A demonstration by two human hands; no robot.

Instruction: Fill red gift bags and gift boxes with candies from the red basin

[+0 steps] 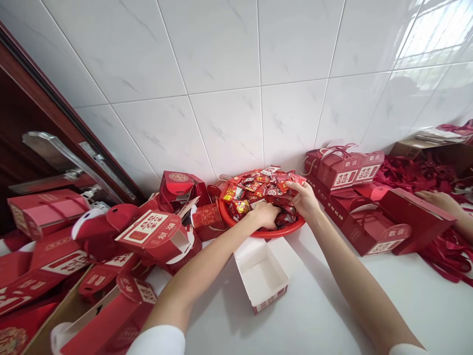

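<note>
A round red basin (271,233) full of small wrapped candies (254,186) stands against the tiled wall. My left hand (266,215) reaches down among the candies, its fingertips hidden by them. At the basin's right side, my right hand (305,198) pinches a red candy packet (294,179) between thumb and fingers, just above the pile. In front of the basin, below both wrists, an open gift box (261,276) sits on the white table with its white inside facing up. Nothing shows inside that box.
Red gift boxes (148,231) lie heaped on the left, beside a door with a metal handle (51,148). Closed gift boxes (343,170) are stacked at right. Beyond them another person's hand (439,201) is near dark red ribbons (410,170).
</note>
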